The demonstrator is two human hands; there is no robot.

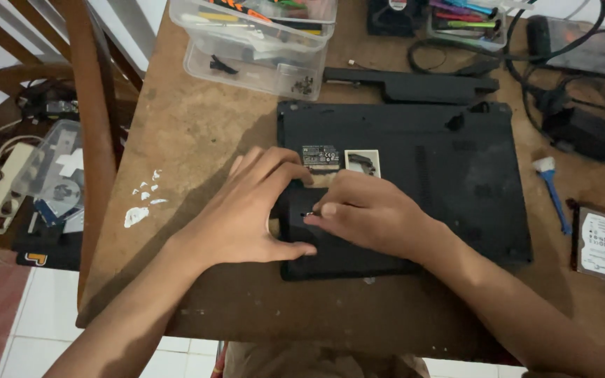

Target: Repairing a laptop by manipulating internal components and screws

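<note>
On the upturned laptop [442, 168], both hands [246, 210] pinch a small part [309, 213]

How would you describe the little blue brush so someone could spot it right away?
Start at the black upturned laptop on the brown table. Just off its right edge lies the brush, left of a bare hard drive. It alone has a blue handle and white bristles.

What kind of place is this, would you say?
Probably a home electronics repair bench: an upturned black laptop lies on a worn wooden table, with clear parts boxes and a bare hard drive nearby.
</note>
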